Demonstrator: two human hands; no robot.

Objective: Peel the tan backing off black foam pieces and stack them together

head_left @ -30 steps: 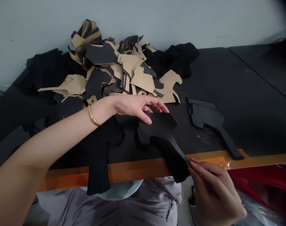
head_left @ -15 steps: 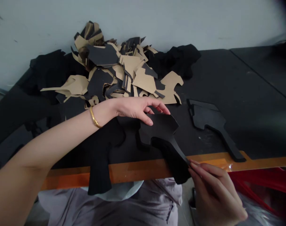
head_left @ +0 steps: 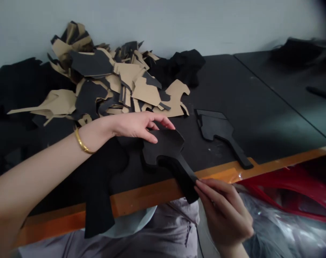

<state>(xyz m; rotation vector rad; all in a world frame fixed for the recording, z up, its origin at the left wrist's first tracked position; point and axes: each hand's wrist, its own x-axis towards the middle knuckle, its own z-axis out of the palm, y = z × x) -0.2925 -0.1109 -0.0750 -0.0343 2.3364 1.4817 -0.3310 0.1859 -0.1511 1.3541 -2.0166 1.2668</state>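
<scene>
A thin black cut-out piece (head_left: 164,145), wide at the top with a narrow handle-like strip, lies over a thicker black piece (head_left: 187,191) of similar outline at the table's front edge. My left hand (head_left: 141,125) rests at its wide end, thumb on the surface, fingers apart along the upper edge. In a pinch, my right hand (head_left: 224,211) holds the tip of the narrow strip. Another black handle-shaped piece (head_left: 216,127) lies to the right. Left of my hands, a black piece with a flared end (head_left: 98,208) hangs over the edge.
A heap of tan and black cut-outs (head_left: 144,91) lies behind my hands against the pale wall. Dark soft material (head_left: 187,64) sits beside it. Orange tape (head_left: 149,195) runs along the black table's front edge. Red material (head_left: 286,190) and clear plastic (head_left: 276,229) lie below at right.
The view has turned right, so everything sits further left. My right hand has brought the strip down closer over the thicker piece's handle. My left hand keeps its place at the wide end.
</scene>
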